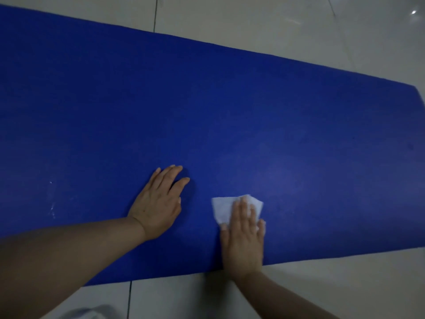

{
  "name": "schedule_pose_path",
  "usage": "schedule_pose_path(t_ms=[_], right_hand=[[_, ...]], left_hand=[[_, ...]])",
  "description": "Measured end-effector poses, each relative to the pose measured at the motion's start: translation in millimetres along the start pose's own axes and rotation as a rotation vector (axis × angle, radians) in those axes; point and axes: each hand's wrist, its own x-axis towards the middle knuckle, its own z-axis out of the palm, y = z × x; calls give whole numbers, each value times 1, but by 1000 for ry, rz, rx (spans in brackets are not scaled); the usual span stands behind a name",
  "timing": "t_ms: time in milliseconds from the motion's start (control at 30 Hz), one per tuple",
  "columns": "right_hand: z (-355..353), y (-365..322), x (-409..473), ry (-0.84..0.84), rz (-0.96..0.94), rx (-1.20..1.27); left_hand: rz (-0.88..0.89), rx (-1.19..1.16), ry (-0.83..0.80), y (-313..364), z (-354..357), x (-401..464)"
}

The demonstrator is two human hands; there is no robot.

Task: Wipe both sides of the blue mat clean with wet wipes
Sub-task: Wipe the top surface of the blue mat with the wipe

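Note:
The blue mat lies flat on the floor and fills most of the view, running from the left edge to its end at the right. My left hand rests flat on the mat near its front edge, fingers straight and spread. To its right, my right hand presses a white wet wipe onto the mat with straight fingers. The wipe sticks out to the left and beyond the fingertips. Faint whitish marks show on the mat at the left.
Pale floor tiles with dark grout lines surround the mat, behind it and in front of it. A pale, blurred thing shows at the bottom edge, left of centre.

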Motion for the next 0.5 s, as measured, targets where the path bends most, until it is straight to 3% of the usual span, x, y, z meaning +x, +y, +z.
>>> schedule_pose_path(t_ms=[133,267,333,400,500], right_hand=[[-5,37,0,-3,206,77],[13,5,-26,-15,-81,60],[10,7,-28,-12,-125,78],[2,25,-17,-32,-6,109],[-2,49,-4,81,239,137]], left_hand=[[-6,-6,-22,-1,-1,-1],[-3,-10,-31,1,-2,0],[-7,-4,-35,1,-3,0],[-15,12,-47,1,-3,1],[-34,20,-66,2,-4,0]])
